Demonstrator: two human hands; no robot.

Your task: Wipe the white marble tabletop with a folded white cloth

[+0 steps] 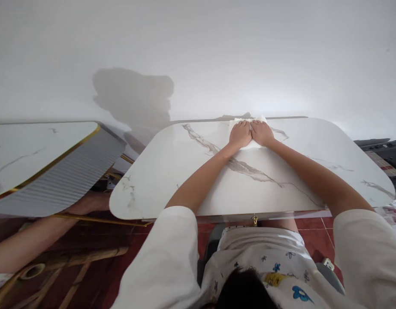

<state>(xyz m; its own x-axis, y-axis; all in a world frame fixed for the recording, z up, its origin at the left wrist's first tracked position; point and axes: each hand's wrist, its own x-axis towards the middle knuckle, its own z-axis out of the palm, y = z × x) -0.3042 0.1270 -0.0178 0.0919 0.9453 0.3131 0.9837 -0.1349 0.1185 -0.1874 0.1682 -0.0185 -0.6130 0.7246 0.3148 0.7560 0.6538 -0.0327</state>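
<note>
A white cloth or tissue (252,145) lies near the back edge of the marble-patterned tabletop (165,171). Both of my hands rest on it, side by side and touching at the thumbs. My left hand (240,134) lies palm down with its fingers laid out on the cloth. Beside it, my right hand (262,133) is also palm down, fingers flat and pointing toward the wall. Parts of the cloth show around and between the hands; the rest is hidden under them.
A second marble-patterned table (40,146) with gold trim and a ribbed grey side stands at left. Another person's arm (33,231) reaches below it. A black appliance (386,152) sits at right. The white wall (198,56) rises behind the tabletop.
</note>
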